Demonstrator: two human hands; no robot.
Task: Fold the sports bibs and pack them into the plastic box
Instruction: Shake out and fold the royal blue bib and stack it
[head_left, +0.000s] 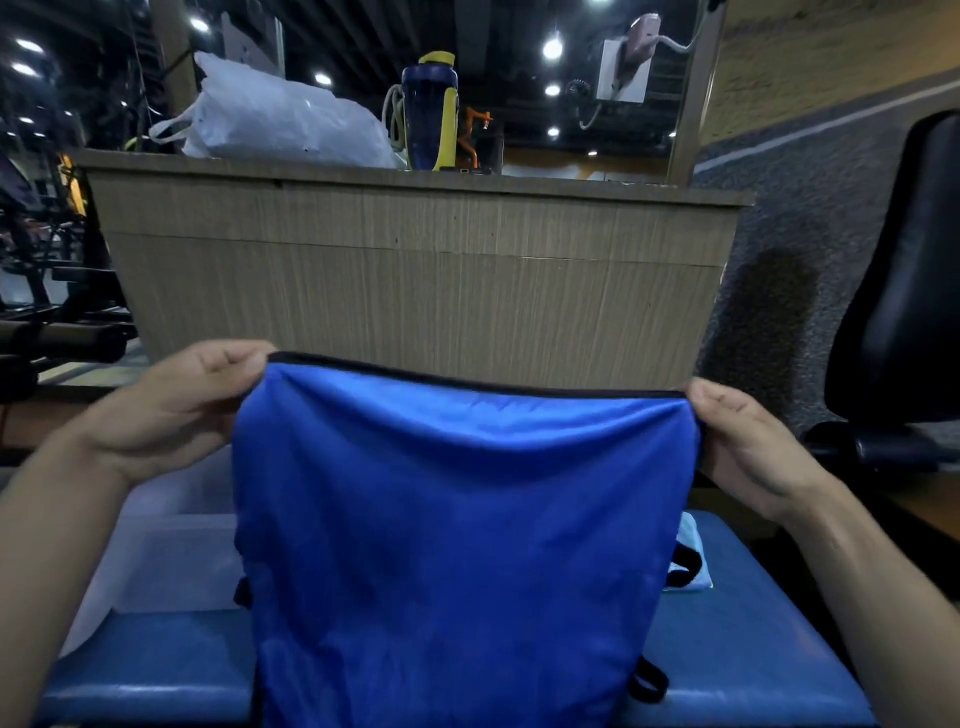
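A shiny blue fabric sports bib with black trim (462, 519) is held up over the blue padded bench (727, 654), its top corners pinched by the left hand (182, 410) and right hand (748, 447), seemingly to straighten it for folding. The translucent plastic box (171, 561) waits at far left.

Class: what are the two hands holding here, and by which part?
Left hand and right hand pinch the blue bib at its top black-trimmed corners.

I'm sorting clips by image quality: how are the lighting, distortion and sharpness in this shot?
Head view: dim overall, ceiling lamps blown out in the background; wide-angle bending curves the wooden counter and pulls the forearms at the edges; the blue bib, held by the left hand and right hand, is well lit, its lower part soft.
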